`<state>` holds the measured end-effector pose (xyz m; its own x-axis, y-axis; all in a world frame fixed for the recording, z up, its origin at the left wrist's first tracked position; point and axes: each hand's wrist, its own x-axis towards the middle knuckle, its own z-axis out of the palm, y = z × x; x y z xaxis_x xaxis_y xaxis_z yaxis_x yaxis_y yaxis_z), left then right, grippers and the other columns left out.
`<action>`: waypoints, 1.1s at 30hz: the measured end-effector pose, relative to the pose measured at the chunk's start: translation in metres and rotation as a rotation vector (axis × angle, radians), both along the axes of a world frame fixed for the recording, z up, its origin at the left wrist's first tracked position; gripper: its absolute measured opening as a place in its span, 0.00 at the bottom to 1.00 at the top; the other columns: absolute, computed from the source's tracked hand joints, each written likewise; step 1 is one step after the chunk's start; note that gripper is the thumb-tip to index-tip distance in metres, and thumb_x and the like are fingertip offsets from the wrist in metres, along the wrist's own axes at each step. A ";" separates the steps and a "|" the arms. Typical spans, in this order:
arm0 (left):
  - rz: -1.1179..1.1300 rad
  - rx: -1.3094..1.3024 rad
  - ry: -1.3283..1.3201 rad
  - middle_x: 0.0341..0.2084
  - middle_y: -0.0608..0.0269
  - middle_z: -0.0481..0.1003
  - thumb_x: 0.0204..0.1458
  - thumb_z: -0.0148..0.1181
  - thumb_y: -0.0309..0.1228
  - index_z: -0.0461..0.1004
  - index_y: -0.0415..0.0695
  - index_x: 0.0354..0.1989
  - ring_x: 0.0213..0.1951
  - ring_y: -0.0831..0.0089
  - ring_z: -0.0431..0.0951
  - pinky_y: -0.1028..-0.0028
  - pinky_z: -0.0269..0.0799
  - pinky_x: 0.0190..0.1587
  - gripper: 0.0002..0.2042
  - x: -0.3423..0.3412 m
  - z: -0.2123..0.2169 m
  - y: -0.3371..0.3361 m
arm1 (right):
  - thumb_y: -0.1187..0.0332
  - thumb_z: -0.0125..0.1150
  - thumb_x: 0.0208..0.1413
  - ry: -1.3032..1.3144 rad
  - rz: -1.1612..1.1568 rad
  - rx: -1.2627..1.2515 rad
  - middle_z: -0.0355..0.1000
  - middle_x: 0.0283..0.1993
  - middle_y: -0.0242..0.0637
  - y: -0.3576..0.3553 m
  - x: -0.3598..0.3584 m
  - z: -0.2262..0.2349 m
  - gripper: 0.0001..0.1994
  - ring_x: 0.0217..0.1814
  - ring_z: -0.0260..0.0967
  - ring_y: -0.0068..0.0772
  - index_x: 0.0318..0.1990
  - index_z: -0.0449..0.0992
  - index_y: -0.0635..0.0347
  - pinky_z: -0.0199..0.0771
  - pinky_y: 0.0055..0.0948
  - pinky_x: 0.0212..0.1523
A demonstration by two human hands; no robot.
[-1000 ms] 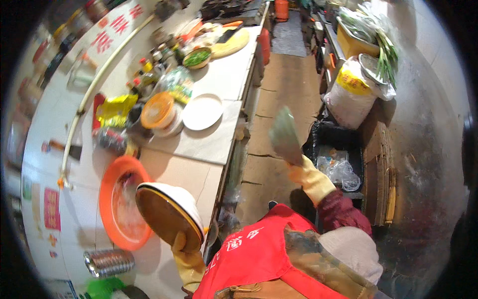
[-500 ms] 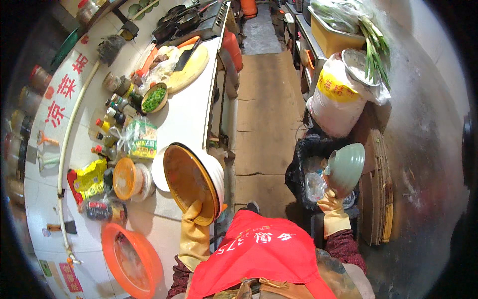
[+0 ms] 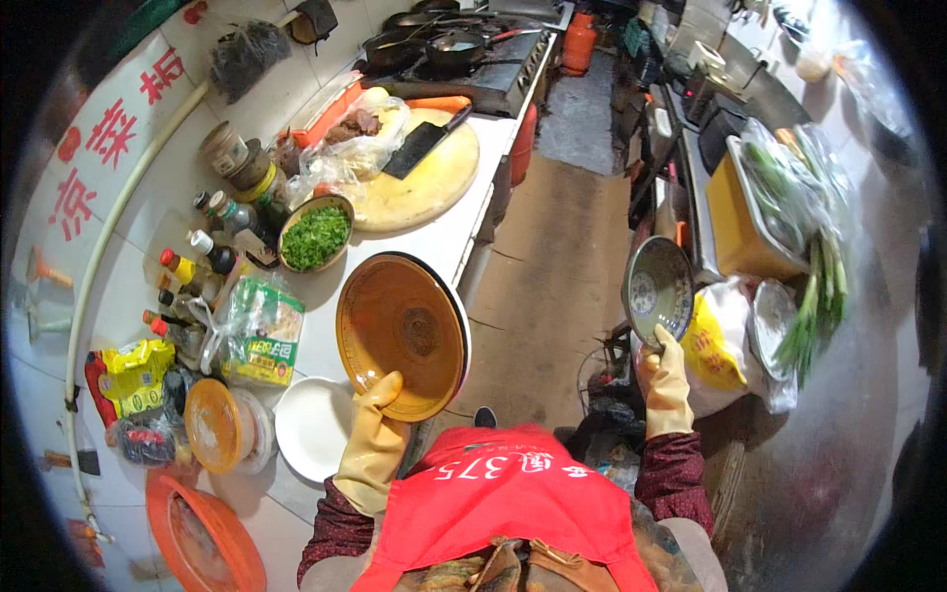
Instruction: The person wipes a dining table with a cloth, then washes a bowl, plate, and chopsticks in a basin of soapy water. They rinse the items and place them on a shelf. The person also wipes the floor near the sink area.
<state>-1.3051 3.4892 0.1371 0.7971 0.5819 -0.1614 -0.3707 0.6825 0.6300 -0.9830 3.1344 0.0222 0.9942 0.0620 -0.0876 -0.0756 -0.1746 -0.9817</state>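
Note:
My left hand (image 3: 367,442), in a yellow rubber glove, grips the rim of a wide brown bowl (image 3: 395,321) tilted on its side. A pale rim behind it suggests another bowl stacked underneath. On the counter beside that glove sits a white bowl (image 3: 314,429). A smaller grey-green bowl (image 3: 646,286) is in my right hand (image 3: 667,387), also gloved; its patterned inside faces me and looks empty. Below the right hand is a black-lined bin (image 3: 600,434), partly hidden by my arm and red apron.
The left counter holds a bowl of chopped greens (image 3: 316,237), a round cutting board (image 3: 444,192) with a cleaver (image 3: 422,146), several bottles, and an orange basin (image 3: 202,538). At right stand a white sack (image 3: 720,340) and a yellow crate (image 3: 755,212) with spring onions.
My right hand has lifted the grey-green bowl from above the bin and turned its inside toward me. The brown bowl has also turned to face me more, exposing the white bowl. My view has shifted forward.

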 end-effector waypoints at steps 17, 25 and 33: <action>0.810 0.116 0.377 0.68 0.52 0.74 0.73 0.56 0.29 0.65 0.35 0.75 0.66 0.57 0.79 0.51 0.79 0.71 0.25 0.144 -0.022 0.004 | 0.73 0.48 0.78 0.393 0.525 -0.011 0.72 0.56 0.46 0.204 0.308 -0.030 0.17 0.36 0.75 0.24 0.65 0.73 0.73 0.72 0.20 0.34; 1.024 -0.045 0.276 0.74 0.51 0.70 0.76 0.58 0.49 0.62 0.38 0.79 0.69 0.55 0.76 0.56 0.72 0.75 0.33 0.165 -0.050 0.005 | 0.67 0.53 0.75 0.902 0.377 -0.113 0.78 0.27 0.48 0.275 0.385 -0.076 0.10 0.16 0.62 0.26 0.49 0.77 0.66 0.59 0.25 0.16; 0.451 -0.317 0.771 0.41 0.47 0.87 0.73 0.50 0.66 0.82 0.33 0.54 0.40 0.54 0.88 0.59 0.85 0.46 0.39 0.172 -0.031 -0.027 | 0.69 0.57 0.71 1.026 0.411 -0.197 0.78 0.26 0.53 0.281 0.389 -0.143 0.11 0.15 0.71 0.38 0.46 0.79 0.71 0.62 0.31 0.12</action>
<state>-1.1332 3.4625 0.1059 0.1160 0.6478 -0.7529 -0.2002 0.7577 0.6211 -0.5943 3.4157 -0.1204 0.3528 0.2637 -0.8978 -0.7336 -0.5176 -0.4403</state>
